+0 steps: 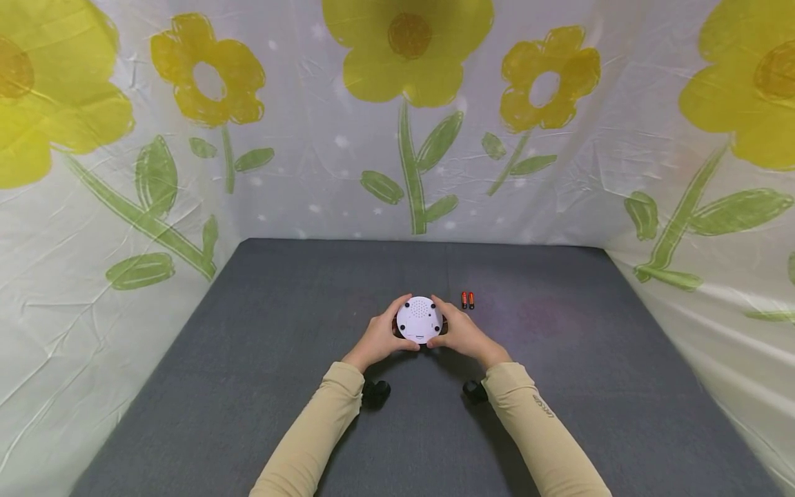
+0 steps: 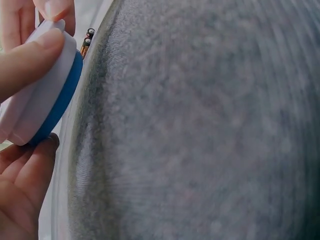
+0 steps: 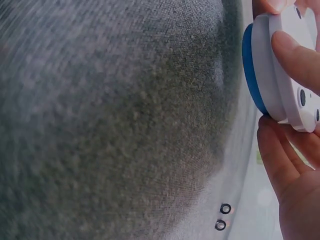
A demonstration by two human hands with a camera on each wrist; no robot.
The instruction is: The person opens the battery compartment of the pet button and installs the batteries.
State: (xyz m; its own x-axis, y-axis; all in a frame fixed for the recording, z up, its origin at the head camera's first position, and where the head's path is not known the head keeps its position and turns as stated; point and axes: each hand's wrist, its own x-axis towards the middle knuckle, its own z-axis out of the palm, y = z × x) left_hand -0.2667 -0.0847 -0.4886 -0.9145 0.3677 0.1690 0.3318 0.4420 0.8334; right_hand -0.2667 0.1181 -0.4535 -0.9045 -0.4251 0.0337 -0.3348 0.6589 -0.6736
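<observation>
Between both hands is a round white device with its underside up, showing a patch of small holes and several black feet. A blue band runs around its far side in the left wrist view. My left hand grips the left edge, thumb at the near side and fingers around the rim. The right hand holds the opposite edge in the same way. In the right wrist view, the right thumb presses on the white casing. Two red-and-black batteries lie side by side just beyond the right hand.
The dark grey tabletop stretches around the hands. Black wrist-worn gear sits under each forearm, one piece at the left and one at the right. A white curtain with yellow flowers encloses the back and sides.
</observation>
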